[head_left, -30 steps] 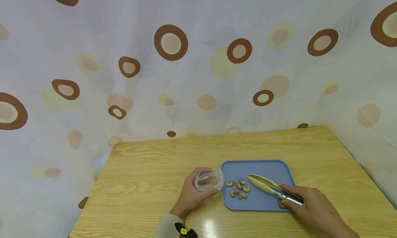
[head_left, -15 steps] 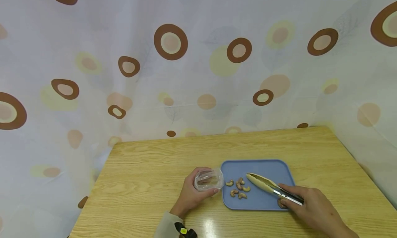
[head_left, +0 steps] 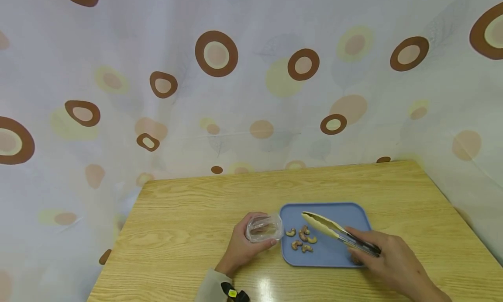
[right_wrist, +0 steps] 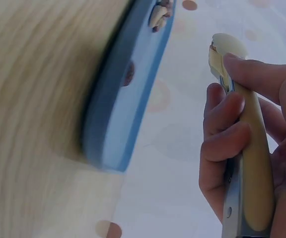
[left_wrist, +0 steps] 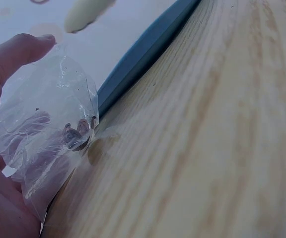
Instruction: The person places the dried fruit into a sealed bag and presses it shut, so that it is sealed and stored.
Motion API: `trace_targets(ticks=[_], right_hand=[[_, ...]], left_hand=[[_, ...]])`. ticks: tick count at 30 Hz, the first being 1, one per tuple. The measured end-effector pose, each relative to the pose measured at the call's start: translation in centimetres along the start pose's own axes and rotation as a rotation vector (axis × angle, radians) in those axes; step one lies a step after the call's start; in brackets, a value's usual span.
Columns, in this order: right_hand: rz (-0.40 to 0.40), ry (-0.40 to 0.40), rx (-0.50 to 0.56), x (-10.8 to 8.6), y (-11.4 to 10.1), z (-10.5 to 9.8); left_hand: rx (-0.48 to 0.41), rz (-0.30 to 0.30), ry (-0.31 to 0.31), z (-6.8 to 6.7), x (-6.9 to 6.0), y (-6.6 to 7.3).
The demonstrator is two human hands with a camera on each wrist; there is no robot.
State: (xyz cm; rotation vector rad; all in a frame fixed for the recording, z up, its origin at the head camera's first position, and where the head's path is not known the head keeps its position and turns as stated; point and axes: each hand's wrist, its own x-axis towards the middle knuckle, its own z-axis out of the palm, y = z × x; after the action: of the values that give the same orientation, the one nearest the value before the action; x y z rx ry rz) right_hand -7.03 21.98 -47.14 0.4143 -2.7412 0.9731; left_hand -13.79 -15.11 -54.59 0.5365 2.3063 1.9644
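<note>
Gripped a clear plastic bag (head_left: pixel 264 235) in left hand (head_left: pixel 241 246), cream-tipped metal tongs (head_left: pixel 323 228) in right hand (head_left: pixel 394 258), apparently aiming at curved brown cashews (head_left: pixel 302 234) on the blue rectangular tray (head_left: pixel 322 260), lower right, likely needing lowering and pinching next.

At lower right in the head view, the right hand (head_left: pixel 393 259) half-hides a brown nut (head_left: pixel 356 260); the left wrist view's top edge crops the tongs (left_wrist: pixel 87 14).

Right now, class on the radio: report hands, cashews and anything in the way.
Left hand holding clear plastic bag. Right hand gripping tongs, raised over blue tray. Cashews clustered on tray's left. No obstruction seen.
</note>
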Motion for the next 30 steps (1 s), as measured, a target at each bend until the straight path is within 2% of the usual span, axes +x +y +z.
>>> trace_targets(ticks=[3, 6, 19, 26, 30], right_hand=[[-0.053, 0.046, 0.007, 0.3, -0.7, 0.0], [-0.077, 0.051, 0.031, 0.6, -1.4, 0.1], [-0.104, 0.018, 0.025, 1.9, -3.3, 1.4], [-0.081, -0.021, 0.026, 2.5, -4.4, 2.2], [-0.137, -0.005, 0.035, 2.7, -4.9, 2.8]], left_hand=[[-0.004, 0.001, -0.003, 0.0, 0.0, -0.1], [-0.007, -0.009, 0.000, 0.0, 0.0, -0.1], [0.004, 0.002, -0.007, 0.0, -0.1, -0.2], [-0.003, 0.004, -0.007, 0.0, -0.1, -0.1], [-0.020, 0.021, -0.010, 0.0, -0.2, -0.2]])
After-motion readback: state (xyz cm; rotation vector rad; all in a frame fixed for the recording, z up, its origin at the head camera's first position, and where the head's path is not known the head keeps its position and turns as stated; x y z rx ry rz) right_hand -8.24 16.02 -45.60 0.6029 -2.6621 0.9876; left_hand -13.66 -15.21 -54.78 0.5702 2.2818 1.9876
